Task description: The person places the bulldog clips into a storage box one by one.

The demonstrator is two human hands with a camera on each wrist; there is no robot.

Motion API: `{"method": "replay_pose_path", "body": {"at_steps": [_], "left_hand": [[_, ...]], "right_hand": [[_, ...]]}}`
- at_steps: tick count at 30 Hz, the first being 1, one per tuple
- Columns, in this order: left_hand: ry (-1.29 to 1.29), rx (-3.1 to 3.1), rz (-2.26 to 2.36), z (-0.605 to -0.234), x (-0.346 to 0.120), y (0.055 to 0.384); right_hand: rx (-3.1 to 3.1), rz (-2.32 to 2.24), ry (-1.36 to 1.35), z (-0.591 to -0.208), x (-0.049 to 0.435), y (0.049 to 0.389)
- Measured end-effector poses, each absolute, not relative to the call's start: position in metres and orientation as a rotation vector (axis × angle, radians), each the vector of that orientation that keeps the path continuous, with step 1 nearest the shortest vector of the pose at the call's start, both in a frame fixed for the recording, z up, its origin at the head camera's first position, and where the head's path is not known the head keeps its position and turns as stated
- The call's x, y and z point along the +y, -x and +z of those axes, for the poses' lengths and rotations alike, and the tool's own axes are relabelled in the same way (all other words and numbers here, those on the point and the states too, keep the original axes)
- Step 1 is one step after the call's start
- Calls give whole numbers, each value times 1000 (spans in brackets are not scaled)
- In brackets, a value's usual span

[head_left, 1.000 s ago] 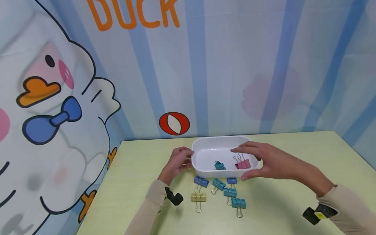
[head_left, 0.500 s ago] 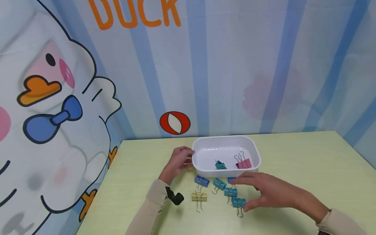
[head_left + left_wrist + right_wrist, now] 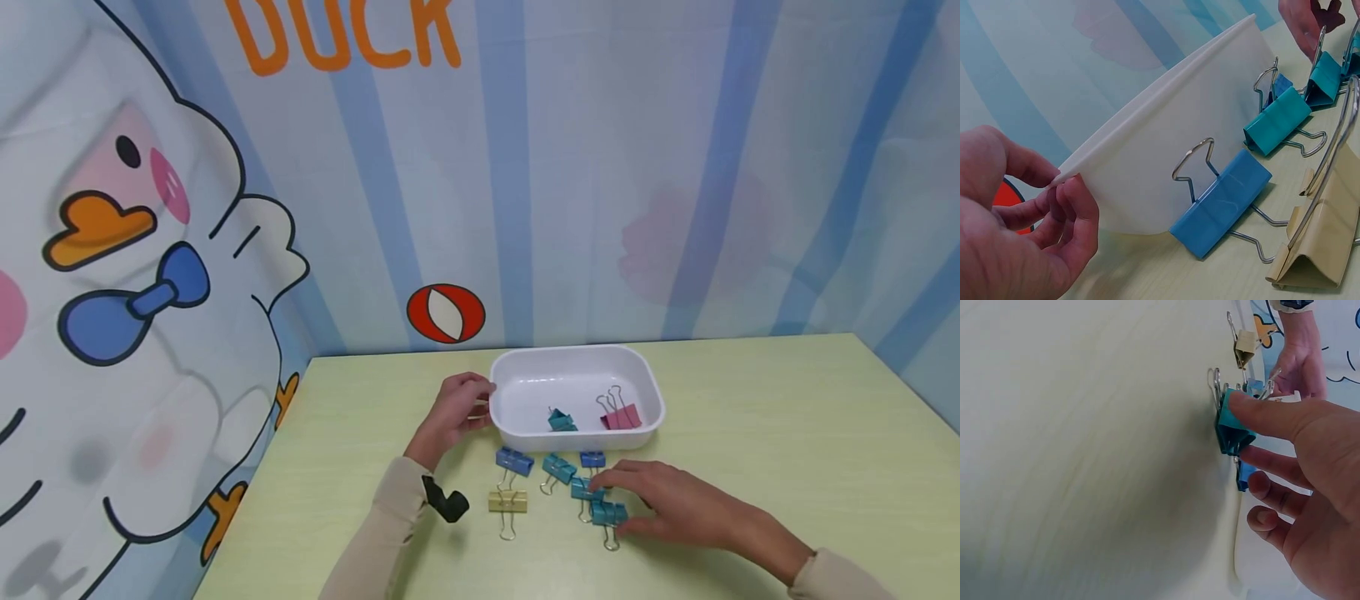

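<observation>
My left hand (image 3: 452, 410) pinches the left rim of a white plastic tray (image 3: 517, 440), thumb on one side and fingers on the other. Near the front teal binder clip (image 3: 609, 513) is my right hand (image 3: 678, 502). Its thumb lies against that clip in the right wrist view, with the forefinger extended over the neighbouring teal binder clip (image 3: 583, 488); a space shows between their tips. Firm contact is hard to judge. Inside the tray lie a pink binder clip (image 3: 622, 417) and a teal binder clip (image 3: 561, 421).
More binder clips lie before the tray: a blue one (image 3: 513, 462), a yellow one (image 3: 507, 502), another teal one (image 3: 558, 468) and a small blue one (image 3: 592, 459). Behind the pale table (image 3: 787, 400) hangs a printed duck backdrop (image 3: 600, 167).
My right hand has moved from the tray's right end down to the teal clips, its thumb and forefinger drawing somewhat nearer each other. My left hand stays on the tray rim.
</observation>
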State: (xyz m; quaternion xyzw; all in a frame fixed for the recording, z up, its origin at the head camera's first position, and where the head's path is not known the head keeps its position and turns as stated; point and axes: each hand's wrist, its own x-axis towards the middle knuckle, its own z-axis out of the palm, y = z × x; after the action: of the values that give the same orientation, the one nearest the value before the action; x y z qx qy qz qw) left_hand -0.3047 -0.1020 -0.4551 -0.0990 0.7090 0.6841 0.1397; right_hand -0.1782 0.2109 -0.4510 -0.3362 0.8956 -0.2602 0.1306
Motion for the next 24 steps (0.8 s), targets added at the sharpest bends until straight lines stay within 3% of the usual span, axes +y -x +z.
{"method": "replay_pose_path", "body": {"at_steps": [24], "left_hand": [[296, 2064, 1976, -453, -100, 303]], "right_hand": [[2736, -767, 1013, -470, 215, 173]]}}
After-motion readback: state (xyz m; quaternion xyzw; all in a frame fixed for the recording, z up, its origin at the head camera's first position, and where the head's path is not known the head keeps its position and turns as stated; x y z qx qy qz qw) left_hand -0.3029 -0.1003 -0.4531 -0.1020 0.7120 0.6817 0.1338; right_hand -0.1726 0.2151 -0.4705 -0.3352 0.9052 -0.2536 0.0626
